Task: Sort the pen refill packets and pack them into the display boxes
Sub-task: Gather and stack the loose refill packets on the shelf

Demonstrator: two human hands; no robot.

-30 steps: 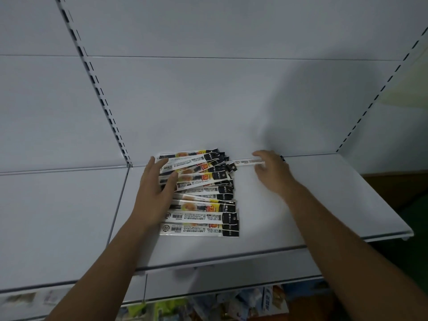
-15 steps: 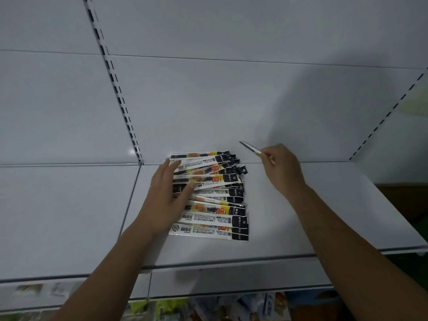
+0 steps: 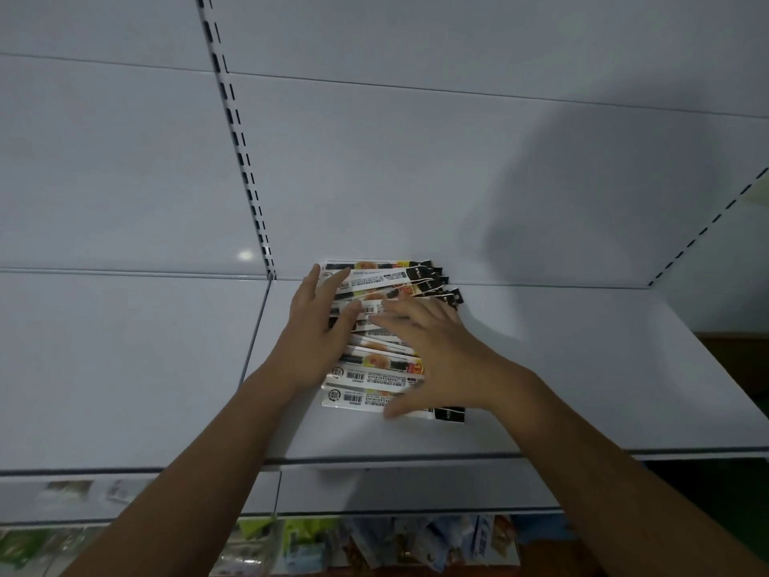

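Several long pen refill packets (image 3: 374,370), white with black ends and orange-yellow print, lie fanned in a column on the white shelf (image 3: 561,389). My left hand (image 3: 320,322) lies flat on the left ends of the upper packets, fingers straight. My right hand (image 3: 432,351) is spread flat over the right half of the fan, fingers pointing left, thumb near the lowest packet. It covers the middle packets' right ends. No display box is in view.
The white back panel (image 3: 416,181) rises directly behind the packets, with a slotted upright (image 3: 245,160) at the left. A second shelf section (image 3: 125,360) adjoins on the left. Below the shelf edge hang colourful packaged goods (image 3: 374,547).
My right hand, which lifted a single packet at the right of the fan, has come down flat on the packets. My left hand has stayed on the left ends.
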